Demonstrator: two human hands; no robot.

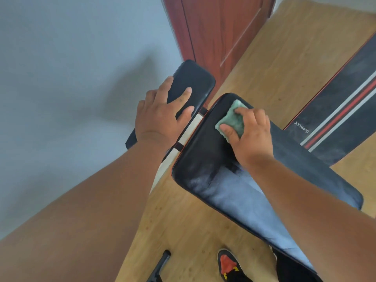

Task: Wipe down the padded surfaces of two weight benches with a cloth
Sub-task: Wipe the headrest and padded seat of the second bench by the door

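Bare forearms reached out over the wooden floor (183, 220). Left hand (160, 117) rested on the small black seat pad (195, 78), its fingers spread and nearly straight, holding nothing. Right hand (250, 135) pressed a green cloth (234, 117) on the upper end of the long black back pad (205, 157), fingers curled around it. A second bench pad (343, 106) with red stripes lay near, at the right.

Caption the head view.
Right hand presses green cloth on black padded bench; left hand braces smaller black pad.
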